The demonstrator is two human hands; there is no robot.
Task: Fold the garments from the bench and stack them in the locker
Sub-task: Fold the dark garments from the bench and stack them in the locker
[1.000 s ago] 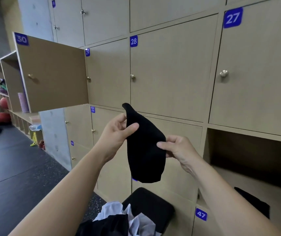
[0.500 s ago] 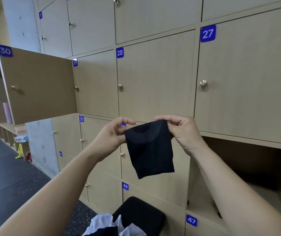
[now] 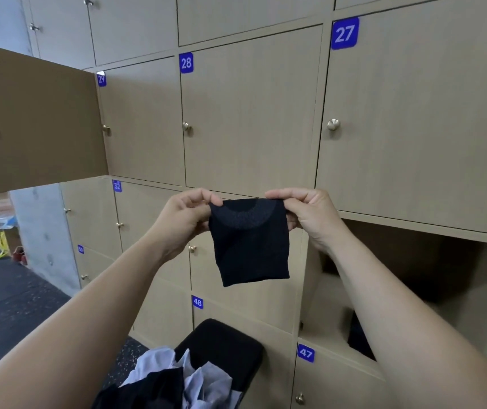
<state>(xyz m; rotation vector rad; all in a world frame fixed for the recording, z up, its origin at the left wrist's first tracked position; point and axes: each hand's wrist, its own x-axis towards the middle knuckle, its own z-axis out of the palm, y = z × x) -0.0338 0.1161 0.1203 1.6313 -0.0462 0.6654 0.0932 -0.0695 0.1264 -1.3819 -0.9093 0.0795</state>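
A concrete pillar (image 3: 41, 231) meets dark speckled floor (image 3: 15, 314).

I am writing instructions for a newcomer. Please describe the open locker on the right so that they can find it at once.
Face the wall of beige lockers and find the door with the blue label 27. The open locker lies directly below it, above the door labelled 47. Unlike the closed doors around it, it shows a shadowed interior with a dark item inside.

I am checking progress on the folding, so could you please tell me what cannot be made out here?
Head view:
- Open locker: the right forearm hides most of the dark item inside.
- Pile on the bench: cut off by the bottom edge.
- Black garment: folded, its type unclear.
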